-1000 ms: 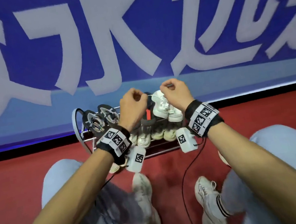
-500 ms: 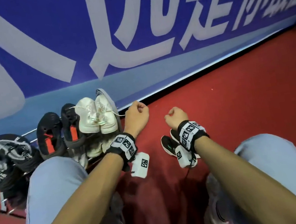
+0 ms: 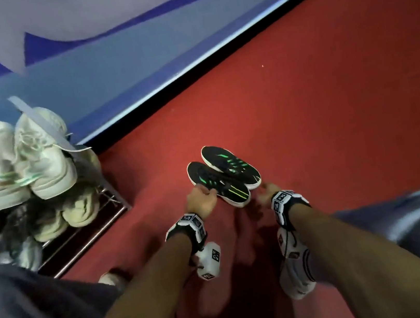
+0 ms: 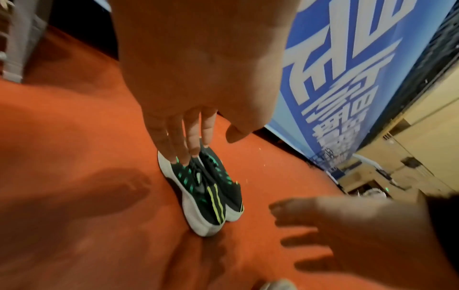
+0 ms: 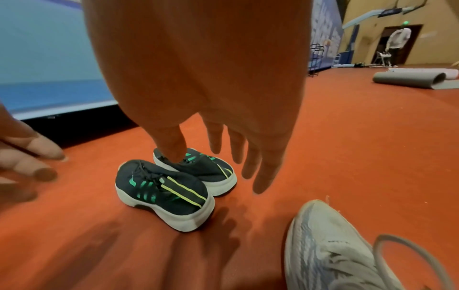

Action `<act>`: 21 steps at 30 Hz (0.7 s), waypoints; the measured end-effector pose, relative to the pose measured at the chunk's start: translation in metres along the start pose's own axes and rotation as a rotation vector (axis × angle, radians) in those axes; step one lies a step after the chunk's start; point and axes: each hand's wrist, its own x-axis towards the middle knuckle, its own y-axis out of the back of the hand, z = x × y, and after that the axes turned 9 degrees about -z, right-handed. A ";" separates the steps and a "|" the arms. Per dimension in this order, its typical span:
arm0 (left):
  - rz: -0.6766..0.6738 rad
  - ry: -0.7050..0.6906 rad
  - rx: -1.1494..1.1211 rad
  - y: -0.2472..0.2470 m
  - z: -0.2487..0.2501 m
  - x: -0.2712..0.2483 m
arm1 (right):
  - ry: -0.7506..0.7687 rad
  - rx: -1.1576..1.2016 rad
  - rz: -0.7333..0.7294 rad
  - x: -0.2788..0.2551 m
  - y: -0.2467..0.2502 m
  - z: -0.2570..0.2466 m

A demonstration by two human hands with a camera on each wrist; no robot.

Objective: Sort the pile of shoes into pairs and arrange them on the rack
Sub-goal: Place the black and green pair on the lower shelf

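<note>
Red sports floor (image 3: 333, 113) by the blue banner wall (image 3: 107, 65). Metal shoe rack (image 3: 83, 232) at the wall's foot, with a pair of white lace-up sneakers (image 3: 16, 163) on its top tier. Pair of black knit sneakers with green stripes and white soles (image 3: 223, 174) sits side by side, touching, on the floor, well apart from the rack. Left hand (image 3: 201, 200) has fingers straight, at the nearer shoe. Right hand (image 3: 265, 196) is spread, just beside the heels, holding nothing.
</note>
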 end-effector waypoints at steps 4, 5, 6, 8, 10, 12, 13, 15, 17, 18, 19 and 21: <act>-0.111 -0.026 0.038 -0.038 -0.015 0.019 | -0.015 -0.003 0.024 0.113 -0.024 0.045; -0.110 -0.017 0.045 -0.045 -0.019 0.023 | -0.030 -0.004 0.033 0.134 -0.029 0.050; -0.097 0.000 0.038 -0.050 -0.022 0.025 | -0.045 -0.011 0.024 0.131 -0.028 0.038; -0.062 0.032 0.009 -0.059 -0.035 0.031 | -0.021 -0.020 0.070 0.088 -0.016 -0.011; -0.080 0.064 -0.015 -0.066 -0.050 0.035 | -0.027 -0.017 0.083 0.096 -0.014 -0.026; -0.101 0.092 -0.014 -0.067 -0.062 0.037 | -0.028 -0.031 0.053 0.121 -0.019 -0.026; -0.104 0.099 -0.016 -0.066 -0.067 0.037 | -0.016 -0.026 0.025 0.132 -0.024 -0.024; -0.121 0.134 -0.027 -0.061 -0.074 0.039 | -0.032 -0.057 -0.028 0.130 -0.030 -0.028; -0.123 0.156 -0.034 -0.056 -0.081 0.042 | -0.079 -0.113 -0.005 0.121 -0.030 -0.035; -0.122 0.164 -0.043 -0.054 -0.084 0.043 | -0.105 -0.120 0.005 0.121 -0.030 -0.036; -0.124 0.164 -0.051 -0.051 -0.085 0.042 | -0.132 -0.118 0.004 0.121 -0.029 -0.037; -0.128 0.176 -0.058 -0.049 -0.088 0.043 | -0.155 -0.124 -0.022 0.119 -0.027 -0.042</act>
